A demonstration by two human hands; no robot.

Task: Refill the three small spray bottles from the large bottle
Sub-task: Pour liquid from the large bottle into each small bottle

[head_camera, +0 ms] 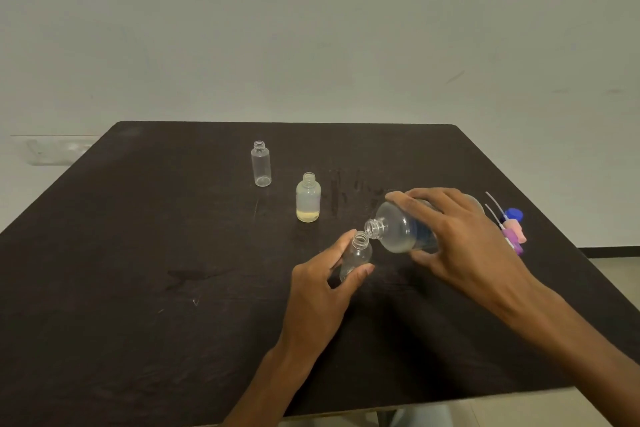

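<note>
Hands meet near the desk's middle: the left hand pinches a small clear bottle, the right hand grips the large bottle tipped, mouth just beside the small one's. Two more small bottles stand toward the far edge; coloured caps lie near the right edge.

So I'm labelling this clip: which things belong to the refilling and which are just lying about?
In the job:
large bottle, tipped, in the right hand
small bottle in the left hand
yellowish-liquid bottle
clear empty bottle
spray caps, set aside, for later

Lying about:
dark table
wall
</note>
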